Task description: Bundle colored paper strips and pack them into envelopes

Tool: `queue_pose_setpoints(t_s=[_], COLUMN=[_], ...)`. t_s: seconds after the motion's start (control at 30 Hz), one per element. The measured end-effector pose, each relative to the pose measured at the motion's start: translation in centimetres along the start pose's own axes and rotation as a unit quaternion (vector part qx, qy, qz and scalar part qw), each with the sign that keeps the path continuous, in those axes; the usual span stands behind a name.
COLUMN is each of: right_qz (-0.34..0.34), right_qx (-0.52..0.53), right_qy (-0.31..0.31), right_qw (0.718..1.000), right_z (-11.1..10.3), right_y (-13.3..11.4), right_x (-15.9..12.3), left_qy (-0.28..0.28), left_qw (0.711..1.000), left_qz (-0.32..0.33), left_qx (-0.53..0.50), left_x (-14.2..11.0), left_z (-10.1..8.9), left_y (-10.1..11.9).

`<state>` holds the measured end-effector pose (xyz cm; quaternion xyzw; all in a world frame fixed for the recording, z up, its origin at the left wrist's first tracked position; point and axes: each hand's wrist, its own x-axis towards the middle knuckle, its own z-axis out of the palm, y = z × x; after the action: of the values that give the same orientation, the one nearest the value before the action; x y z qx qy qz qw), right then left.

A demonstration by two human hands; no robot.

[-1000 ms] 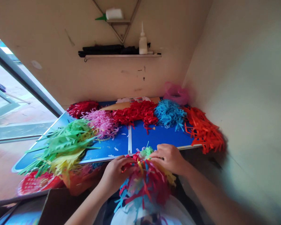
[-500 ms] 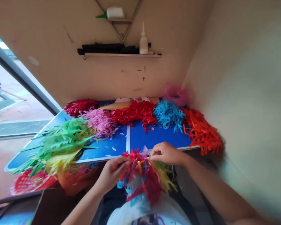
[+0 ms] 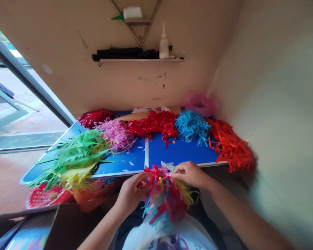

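A bundle of mixed-colour paper strips (image 3: 165, 194), red, yellow, blue and pink, hangs over my lap at the near edge of the blue table (image 3: 179, 152). My left hand (image 3: 131, 192) grips the bundle's left side with its fingers curled round the strips. On the bundle's right, my right hand (image 3: 191, 174) pinches its top between thumb and fingertips. Both hands hold the bundle just in front of the table edge.
Piles of cut paper strips cover the table: green and yellow (image 3: 75, 158), pink (image 3: 117, 133), red (image 3: 153, 125), blue (image 3: 191, 125), orange (image 3: 231, 146). A red basket (image 3: 43, 198) sits low left. A wall shelf (image 3: 141, 59) carries a glue bottle (image 3: 163, 43). Walls close the back and right.
The hands stay on the bundle; my right hand has gone from lying over its top to a pinch. The camera view has shifted slightly.
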<state>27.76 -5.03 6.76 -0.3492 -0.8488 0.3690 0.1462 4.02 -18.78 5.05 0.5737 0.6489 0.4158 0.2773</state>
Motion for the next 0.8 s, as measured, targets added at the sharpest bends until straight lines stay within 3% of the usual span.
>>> queue_pose_setpoints(t_s=[0.23,0.3,0.37,0.43,0.5,0.57,0.67,0.8], right_qz=[0.009,0.013,0.015,0.016,0.014,0.008,-0.013,-0.065], right_qx=[0.026,0.038,0.046,0.049,0.049,0.043,0.016,-0.031], right_qy=[0.007,0.009,0.014,0.023,0.032,0.042,0.056,0.057], right_qw=[1.000,0.999,0.999,0.998,0.998,0.998,0.998,0.996], right_z=[0.5,0.5,0.6,0.6,0.6,0.6,0.4,-0.1], right_y=[0.7,0.8,0.9,1.0,1.0,0.8,0.4,-0.3], right_x=[-0.3,-0.3,-0.4,-0.4,-0.4,-0.5,-0.5,-1.0], left_qy=[0.022,-0.040,-0.159,-0.236,-0.205,-0.117,-0.031,0.003], left_qw=[0.992,0.981,0.959,0.953,0.976,0.992,0.992,0.977], left_qz=[0.002,0.000,-0.010,-0.008,0.012,0.041,0.064,0.089], left_qx=[-0.126,-0.188,-0.235,-0.189,-0.067,0.039,0.108,0.195], left_x=[-0.4,-0.9,-1.4,-1.7,-1.7,-1.4,-0.9,-0.6], left_z=[0.1,-0.4,-0.9,-1.3,-1.3,-0.9,-0.4,-0.7], left_y=[0.1,0.6,1.1,1.5,1.6,1.4,1.1,1.0])
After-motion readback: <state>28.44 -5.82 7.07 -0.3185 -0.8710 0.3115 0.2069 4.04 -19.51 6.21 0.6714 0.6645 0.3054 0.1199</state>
